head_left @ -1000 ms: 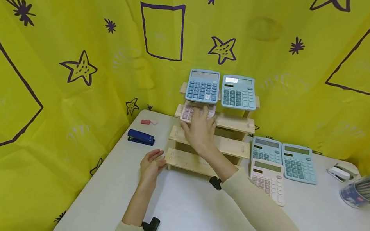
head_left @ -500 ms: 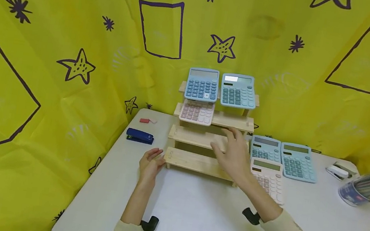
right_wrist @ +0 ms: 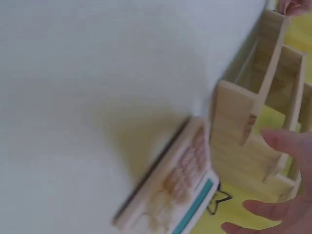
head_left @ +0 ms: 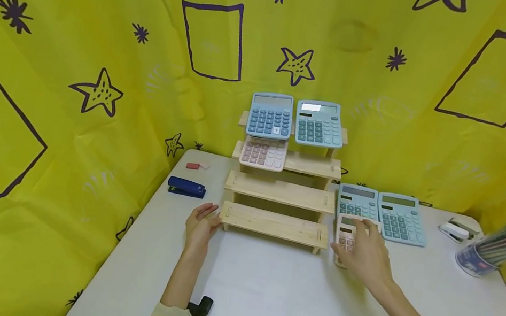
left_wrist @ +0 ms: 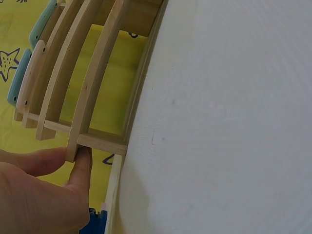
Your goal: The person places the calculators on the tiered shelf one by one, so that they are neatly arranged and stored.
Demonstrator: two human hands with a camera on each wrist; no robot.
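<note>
At the left end of the lowest step, my left hand pinches the wooden tiered rack; in the left wrist view, thumb and fingers lie on either side of the board's end. My right hand hovers over a pink calculator on the table, fingers spread and apart from it in the right wrist view. Another pink calculator leans on the rack's second tier from the top, at left. Above it, a blue calculator and a teal calculator stand side by side on the top tier.
Behind the pink calculator on the table lie a blue calculator and a teal one. A white stapler and a tub of pencils are further right. Left of the rack sit a blue stapler and a pink eraser.
My right hand has left the pink calculator on the rack and moved right and down to the pink one on the table. My left hand stays at the rack's end.
</note>
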